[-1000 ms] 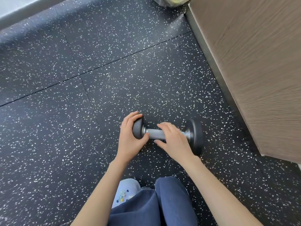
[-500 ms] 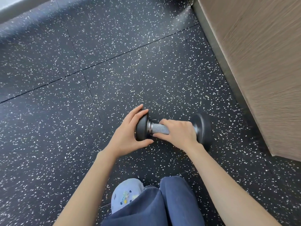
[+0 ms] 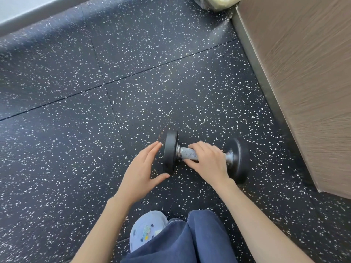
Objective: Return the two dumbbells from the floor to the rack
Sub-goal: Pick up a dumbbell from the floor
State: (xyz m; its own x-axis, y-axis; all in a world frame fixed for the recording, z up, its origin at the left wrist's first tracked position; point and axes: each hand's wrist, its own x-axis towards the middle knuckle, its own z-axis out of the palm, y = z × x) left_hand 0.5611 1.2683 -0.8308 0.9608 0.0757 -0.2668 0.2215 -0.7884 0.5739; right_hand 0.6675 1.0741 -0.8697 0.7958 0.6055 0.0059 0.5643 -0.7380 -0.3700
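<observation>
One black dumbbell (image 3: 170, 151) with a knurled silver handle lies on the speckled black rubber floor, its axis running left to right. My right hand (image 3: 208, 161) grips the handle from above, fingers curled round it. My left hand (image 3: 142, 170) hovers just left of the left weight head, fingers straight and spread; only the thumb tip looks near the head's lower edge. A second dumbbell and the rack are out of view.
A wood-grain panel (image 3: 307, 76) with a metal base strip rises close on the right. A wrapped object (image 3: 216, 1) sits at the top edge. My light blue clog (image 3: 146, 227) and blue trouser leg (image 3: 190, 242) are just below the dumbbell.
My left hand has let go of the left weight head and opened beside it. My right hand closed round the handle and keeps hold.
</observation>
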